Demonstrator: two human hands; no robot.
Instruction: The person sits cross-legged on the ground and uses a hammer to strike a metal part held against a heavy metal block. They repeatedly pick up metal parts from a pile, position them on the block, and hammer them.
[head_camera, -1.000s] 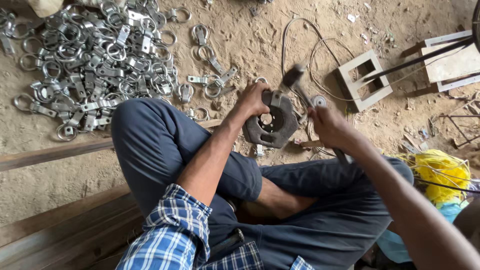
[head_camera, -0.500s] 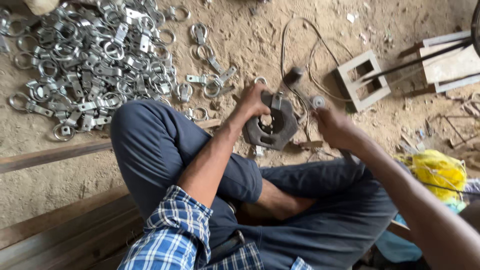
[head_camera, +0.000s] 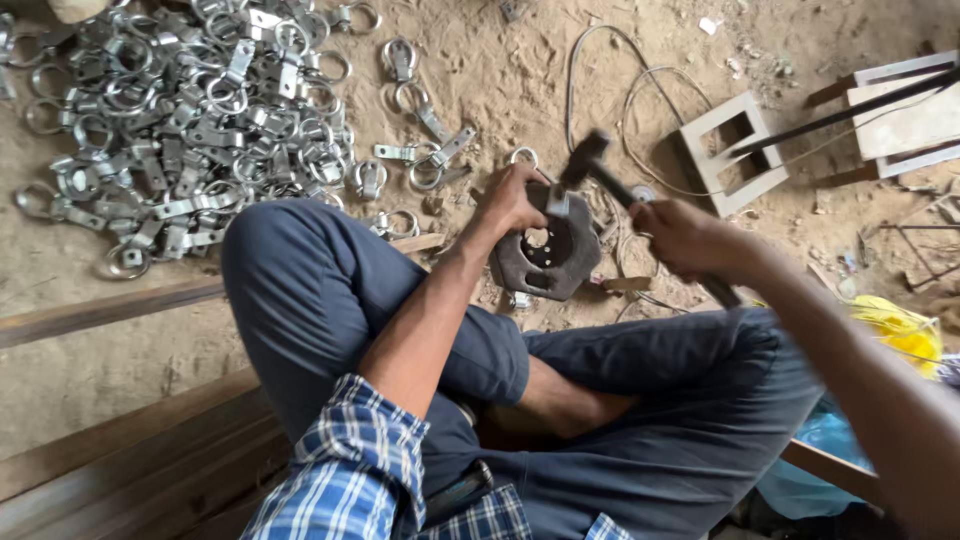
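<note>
The person sat cross-legged on sandy ground, knees filling the middle of the frame. The left hand (head_camera: 512, 200), just above centre, was closed on the top edge of a dark, round metal block (head_camera: 548, 255) with a hole through its middle, and seemed to pin a small silver metal piece (head_camera: 557, 203) against it. The block rested on the ground at centre frame, just beyond the knees. The right hand (head_camera: 690, 240), right of centre, was wrapped tightly around the handle of a hammer (head_camera: 600, 172); the hammer's dark head hung just above the block and the small piece, slightly blurred.

No real container showed. The nearest to one was a hollow grey rectangular frame (head_camera: 730, 150) lying on the sand at upper right, with only sand visible inside its opening. A thin wire (head_camera: 600, 70) looped loosely on the ground beside it. A large heap of silver ring clamps (head_camera: 190, 120) lay loose on the sand in the upper left, well apart from the block. A yellow bag (head_camera: 900, 330) sat at the right edge, its contents not visible.
</note>
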